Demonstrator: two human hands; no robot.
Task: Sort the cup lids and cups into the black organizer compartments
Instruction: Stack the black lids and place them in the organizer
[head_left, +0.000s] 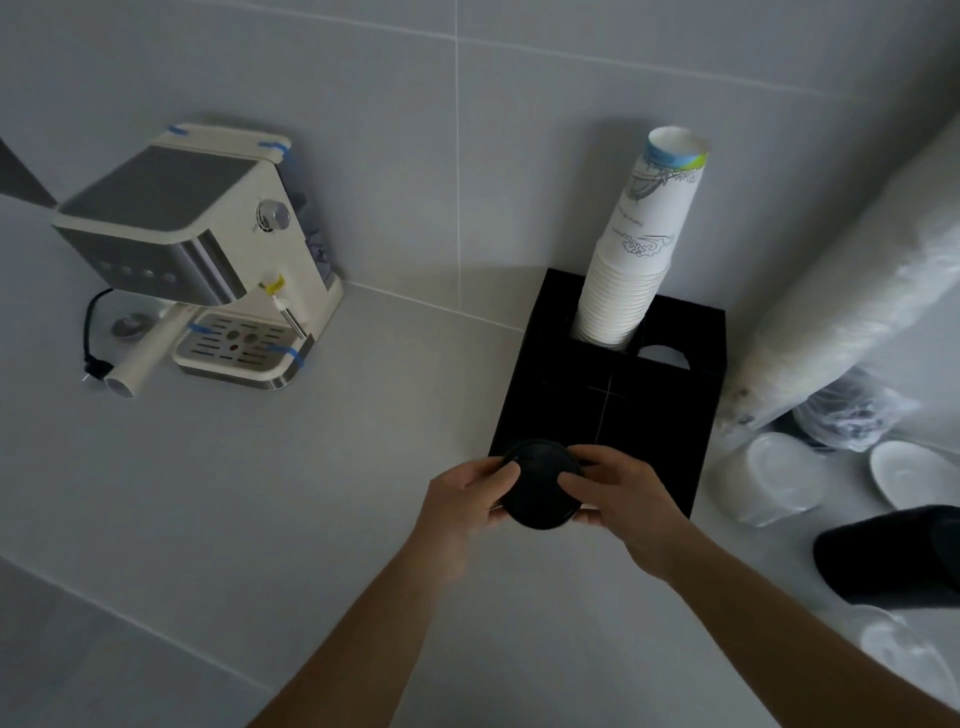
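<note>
Low in the middle of the frame, the left hand and right hand pinched a light, bendy black lid by its rim, beside the black organizer.

The lid in my hands is plain black, as is the organizer behind it. The stacked cups are white with a faint grey cloud drawing and a blue-green band near the top. The coffee machine is cream and silver with blue tape strips.
</note>
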